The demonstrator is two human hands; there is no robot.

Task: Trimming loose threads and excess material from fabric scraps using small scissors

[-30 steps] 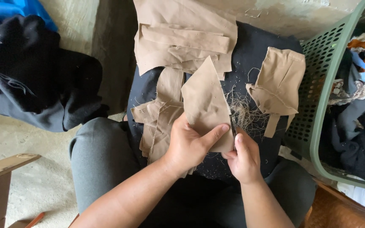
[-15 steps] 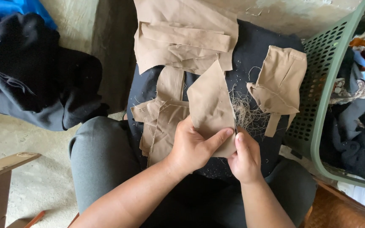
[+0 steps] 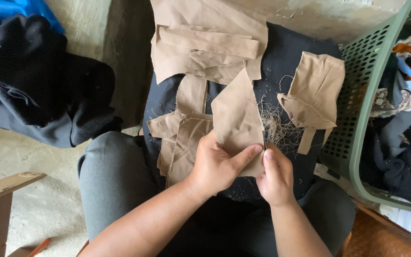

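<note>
My left hand [image 3: 217,164] and my right hand [image 3: 275,177] both pinch the lower edge of a tan triangular fabric piece [image 3: 238,114] that stands up over a dark cloth-covered surface [image 3: 286,62]. The left thumb lies across its bottom corner, touching the right index finger. Under my left hand lies a pile of tan fabric pieces [image 3: 181,138]. A tuft of loose threads [image 3: 276,127] sits just right of the held piece.
More tan pieces [image 3: 205,43] lie stacked at the far side, another folded tan piece [image 3: 315,95] to the right. A green perforated basket [image 3: 357,119] with mixed clothes stands at right. Black garments [image 3: 29,81] are heaped on the floor at left; a wooden edge [image 3: 1,190] lower left.
The tan piece has been shifted slightly right and more upright; both hands stayed at its lower edge, with the right fingers closing nearer the left thumb.
</note>
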